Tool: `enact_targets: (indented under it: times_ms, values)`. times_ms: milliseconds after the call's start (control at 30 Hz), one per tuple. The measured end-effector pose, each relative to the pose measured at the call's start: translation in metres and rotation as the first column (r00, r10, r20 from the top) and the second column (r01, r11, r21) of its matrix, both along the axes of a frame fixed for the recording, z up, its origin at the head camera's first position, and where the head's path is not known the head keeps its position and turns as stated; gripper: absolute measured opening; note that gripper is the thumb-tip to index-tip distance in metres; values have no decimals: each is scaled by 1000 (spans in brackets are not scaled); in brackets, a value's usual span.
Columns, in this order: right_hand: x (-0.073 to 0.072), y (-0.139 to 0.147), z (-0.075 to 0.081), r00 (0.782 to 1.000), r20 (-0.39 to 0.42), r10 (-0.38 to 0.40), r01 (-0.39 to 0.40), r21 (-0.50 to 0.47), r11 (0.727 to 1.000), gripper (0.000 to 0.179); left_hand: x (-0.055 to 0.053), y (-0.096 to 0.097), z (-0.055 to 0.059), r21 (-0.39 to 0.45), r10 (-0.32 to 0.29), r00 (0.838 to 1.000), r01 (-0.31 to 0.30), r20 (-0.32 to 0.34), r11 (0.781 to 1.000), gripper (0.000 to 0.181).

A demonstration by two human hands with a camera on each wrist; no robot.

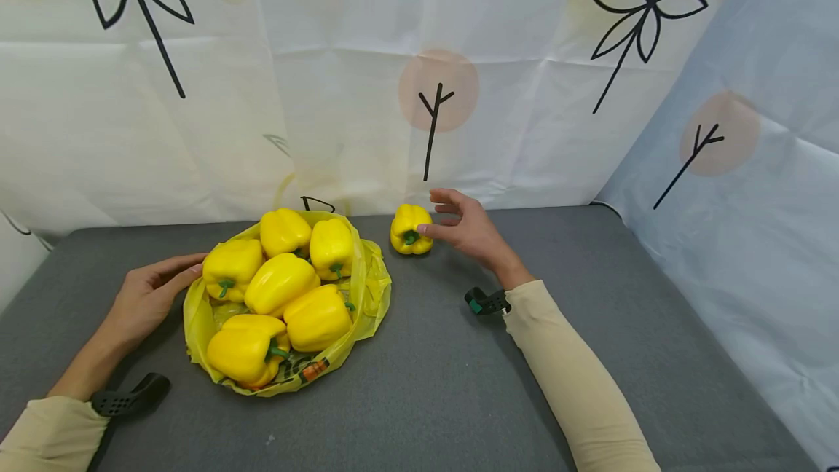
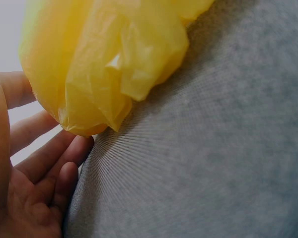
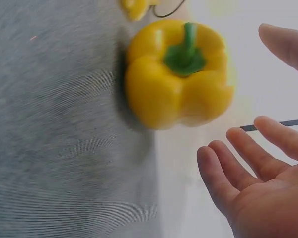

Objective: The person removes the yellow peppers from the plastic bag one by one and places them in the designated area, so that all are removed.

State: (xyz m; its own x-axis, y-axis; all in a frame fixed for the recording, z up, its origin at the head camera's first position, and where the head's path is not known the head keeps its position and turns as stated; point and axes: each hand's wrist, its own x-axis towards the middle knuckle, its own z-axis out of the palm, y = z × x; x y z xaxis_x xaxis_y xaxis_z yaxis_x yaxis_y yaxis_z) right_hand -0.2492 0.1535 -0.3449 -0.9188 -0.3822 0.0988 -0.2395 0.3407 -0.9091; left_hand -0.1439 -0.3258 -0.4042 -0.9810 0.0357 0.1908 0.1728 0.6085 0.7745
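Note:
A yellow plastic bag (image 1: 375,290) stands with its mouth spread wide and several yellow bell peppers (image 1: 283,284) inside. At its left side is my left hand (image 1: 149,297), the fingertips right at the rim. The left wrist view shows these fingers (image 2: 44,158) loosely extended along the bag's crumpled side (image 2: 97,69). A single bell pepper (image 1: 408,228) sits outside the bag, to its right, its green stem (image 3: 187,49) toward me. Beside that pepper my right hand (image 1: 467,228) is spread, thumb and fingers apart and nothing between them.
A grey cloth-covered table (image 1: 432,399) carries everything. Close behind the bag and the lone pepper hangs a white printed curtain (image 1: 341,108), and another bluish-white one (image 1: 754,239) runs along the right edge. Black wrist straps (image 1: 487,301) are on both arms.

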Motion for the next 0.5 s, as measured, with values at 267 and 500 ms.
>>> enact_targets:
  times_ms: [267, 500]
  values:
    - [12, -7, 21, 996, -84, 29, -28, 12, 1000, 72, 1, -1, -1, 2, -5, 1000, 5, 0, 1000, 48]
    - [29, -23, 32, 981, -157, 116, -111, 40, 993, 69, -1, -1, 0, 9, -5, 1000, 5, 5, 1000, 48]
